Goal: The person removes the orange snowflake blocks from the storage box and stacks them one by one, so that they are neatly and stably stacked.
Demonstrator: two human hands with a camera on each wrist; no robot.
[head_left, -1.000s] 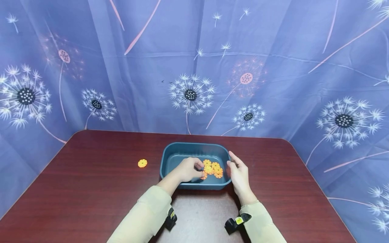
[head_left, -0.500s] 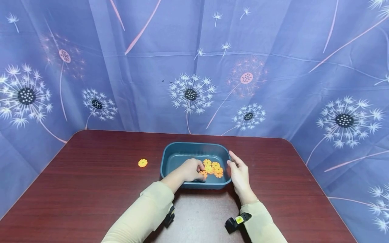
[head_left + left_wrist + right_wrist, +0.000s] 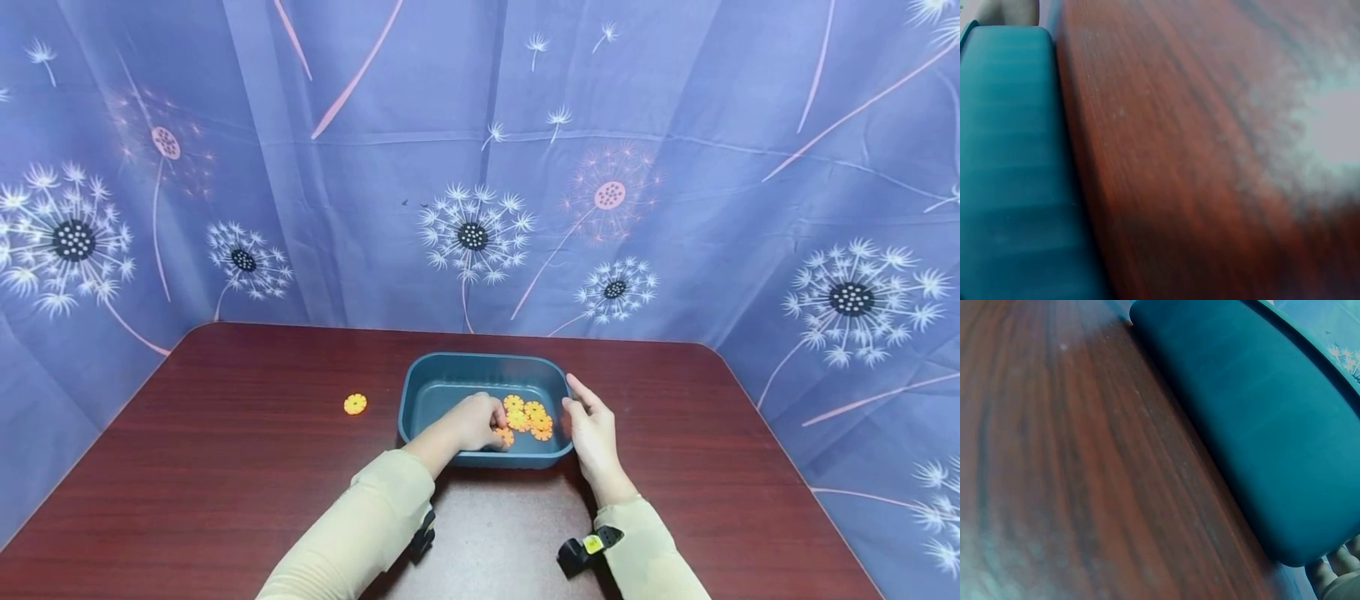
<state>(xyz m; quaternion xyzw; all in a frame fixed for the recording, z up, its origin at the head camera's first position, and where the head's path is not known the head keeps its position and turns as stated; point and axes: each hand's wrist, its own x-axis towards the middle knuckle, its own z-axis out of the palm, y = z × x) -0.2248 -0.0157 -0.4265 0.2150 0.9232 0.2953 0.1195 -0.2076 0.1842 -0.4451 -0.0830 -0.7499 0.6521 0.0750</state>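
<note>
In the head view my left hand (image 3: 476, 422) reaches over the near wall into a dark teal rectangular bin (image 3: 442, 361). Its curled finger and thumb pinch an orange flower-shaped disc (image 3: 507, 437), low over the bin floor; the exact contact is partly hidden. Several more orange flower-shaped discs (image 3: 536, 410) lie bunched just right of those fingertips. My right hand (image 3: 596, 437) grips the bin's right end, thumb at the rim and fingers along the outside. The right wrist view catches some fingertips (image 3: 1341, 559) against the bin wall (image 3: 1272, 437).
One orange disc (image 3: 355, 404) lies alone on the dark red wooden table (image 3: 247, 442), left of the bin. Behind the table hangs a blue dandelion-print curtain (image 3: 375, 208). The left wrist view shows mostly the bin's ribbed outer wall (image 3: 1016, 156) and glare on the tabletop.
My left hand shifts slightly right and lower inside the bin, its fingers working at the nearest disc. My right hand keeps its place on the bin's end.
</note>
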